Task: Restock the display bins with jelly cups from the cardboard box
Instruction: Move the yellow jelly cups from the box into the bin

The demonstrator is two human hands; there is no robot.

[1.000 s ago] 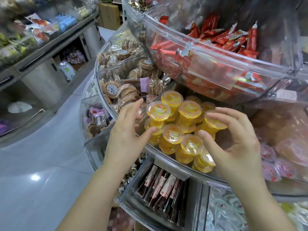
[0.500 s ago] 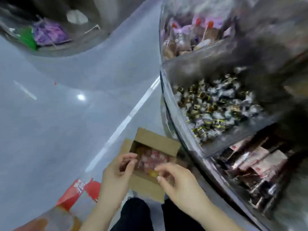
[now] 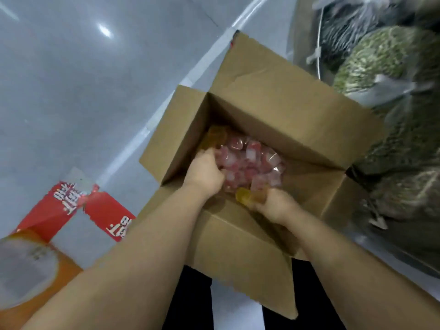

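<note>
In the head view, the look has dropped from the display bins, where both hands hovered at the yellow cups 1 second ago, down to the cardboard box (image 3: 273, 129) on the floor (image 3: 83, 79). I judge this as the start of a new pick-up round. The left hand (image 3: 206, 171) is now dug into the pink jelly cups (image 3: 252, 163) with fingers curled among them; a firm hold I cannot tell. The right hand (image 3: 273, 202) grips a yellow jelly cup (image 3: 244, 196) at the near edge of the pile.
</note>
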